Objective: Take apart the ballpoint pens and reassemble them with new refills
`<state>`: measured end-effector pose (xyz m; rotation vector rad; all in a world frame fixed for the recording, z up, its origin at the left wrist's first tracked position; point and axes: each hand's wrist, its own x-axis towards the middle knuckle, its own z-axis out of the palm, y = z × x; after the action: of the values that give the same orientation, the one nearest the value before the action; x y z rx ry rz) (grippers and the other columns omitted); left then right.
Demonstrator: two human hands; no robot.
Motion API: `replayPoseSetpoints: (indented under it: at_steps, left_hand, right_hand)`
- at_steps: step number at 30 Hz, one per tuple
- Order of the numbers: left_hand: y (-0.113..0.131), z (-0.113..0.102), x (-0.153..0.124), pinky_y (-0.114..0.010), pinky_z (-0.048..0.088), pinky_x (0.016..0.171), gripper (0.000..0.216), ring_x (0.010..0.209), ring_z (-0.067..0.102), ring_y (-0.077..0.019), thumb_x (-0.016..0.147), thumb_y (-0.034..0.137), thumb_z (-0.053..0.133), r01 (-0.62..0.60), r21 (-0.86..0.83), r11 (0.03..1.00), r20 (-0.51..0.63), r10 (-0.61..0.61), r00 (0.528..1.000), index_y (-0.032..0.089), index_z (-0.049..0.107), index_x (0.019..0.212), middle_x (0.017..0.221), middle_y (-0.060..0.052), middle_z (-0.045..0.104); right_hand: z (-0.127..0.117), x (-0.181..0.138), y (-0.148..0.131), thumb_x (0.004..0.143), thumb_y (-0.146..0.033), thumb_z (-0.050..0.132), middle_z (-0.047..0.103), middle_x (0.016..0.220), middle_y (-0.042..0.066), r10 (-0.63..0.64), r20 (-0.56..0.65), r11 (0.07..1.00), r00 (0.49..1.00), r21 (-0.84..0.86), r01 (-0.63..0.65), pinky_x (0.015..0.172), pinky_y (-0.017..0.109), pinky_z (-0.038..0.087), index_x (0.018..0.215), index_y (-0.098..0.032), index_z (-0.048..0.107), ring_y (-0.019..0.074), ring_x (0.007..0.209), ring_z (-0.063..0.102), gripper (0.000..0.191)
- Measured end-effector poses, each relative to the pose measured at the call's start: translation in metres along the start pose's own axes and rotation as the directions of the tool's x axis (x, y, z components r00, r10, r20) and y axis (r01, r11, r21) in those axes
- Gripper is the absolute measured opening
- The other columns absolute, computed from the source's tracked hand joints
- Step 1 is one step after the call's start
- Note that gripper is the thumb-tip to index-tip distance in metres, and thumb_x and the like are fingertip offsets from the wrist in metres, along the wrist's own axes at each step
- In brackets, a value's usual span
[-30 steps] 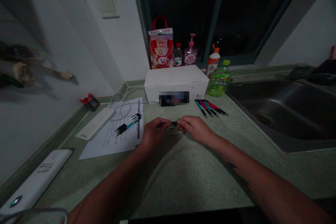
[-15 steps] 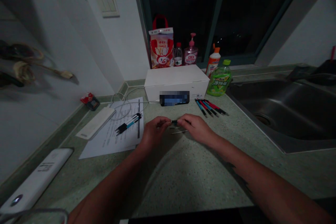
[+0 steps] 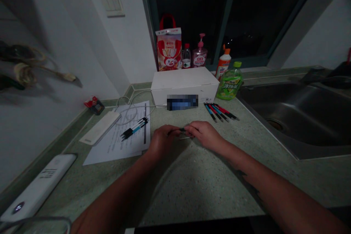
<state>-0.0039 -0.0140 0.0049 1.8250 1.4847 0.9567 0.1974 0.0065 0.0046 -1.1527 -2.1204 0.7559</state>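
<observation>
Over the middle of the green speckled counter [image 3: 208,182], my left hand [image 3: 162,139] and my right hand [image 3: 204,134] meet fingertip to fingertip. Both pinch a small dark pen part [image 3: 181,129] between them. A thin pale rod [image 3: 184,138] lies on the counter just below the fingers. Several coloured pens [image 3: 221,112] lie in a row beyond my right hand. Two more pens [image 3: 134,129] rest on a printed sheet of paper [image 3: 123,139] to the left.
A white box [image 3: 183,82] stands behind the hands, with bottles [image 3: 229,80] and a red-and-white bag [image 3: 169,49] by the dark window. A steel sink [image 3: 296,113] fills the right. White power banks [image 3: 100,128] [image 3: 38,186] and a cable lie on the left.
My two hands have drawn closer together, so less of the dark pen part shows between the fingers. The view has shifted slightly.
</observation>
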Motion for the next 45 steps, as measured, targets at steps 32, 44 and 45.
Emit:
replayPoseSetpoints:
  at_steps: [32, 44, 45]
  left_hand:
    - [-0.004, 0.004, 0.002, -0.032, 0.052, 0.08, 0.016, 0.085, 0.07, -0.0218, 0.082, 0.032, 0.065, 0.044, -0.064, 0.997, -0.037, -0.046, 0.998, 0.022, 0.077, 0.086, 0.09, -0.004, 0.077]
    - [-0.006, 0.006, 0.001, -0.032, 0.052, 0.08, 0.017, 0.084, 0.07, -0.0209, 0.084, 0.032, 0.065, 0.009, -0.094, 0.996, -0.022, -0.012, 1.0, 0.02, 0.076, 0.089, 0.09, -0.005, 0.076]
    - [-0.005, 0.006, 0.001, -0.032, 0.052, 0.079, 0.017, 0.084, 0.07, -0.0209, 0.084, 0.033, 0.066, 0.008, -0.097, 0.995, -0.019, -0.01, 1.0, 0.02, 0.076, 0.089, 0.089, -0.005, 0.076]
  right_hand:
    - [0.003, -0.001, 0.001, 0.088, -0.015, 0.075, 0.068, 0.095, 0.003, 0.034, -0.099, 0.994, 0.994, 0.109, -0.024, 0.071, 0.025, 0.046, 0.108, -0.018, 0.068, 0.0158, 0.08, 0.063, 0.022]
    - [0.004, -0.001, -0.001, 0.098, -0.016, 0.062, 0.07, 0.092, 0.003, 0.037, -0.022, 0.99, 0.999, 0.135, -0.034, 0.075, 0.028, 0.048, 0.109, -0.018, 0.07, 0.0163, 0.081, 0.065, 0.014]
    - [0.004, -0.001, -0.001, 0.098, -0.014, 0.06, 0.07, 0.091, 0.003, 0.027, -0.013, 0.991, 1.0, 0.131, -0.026, 0.076, 0.028, 0.048, 0.105, -0.018, 0.071, 0.0162, 0.082, 0.065, 0.014]
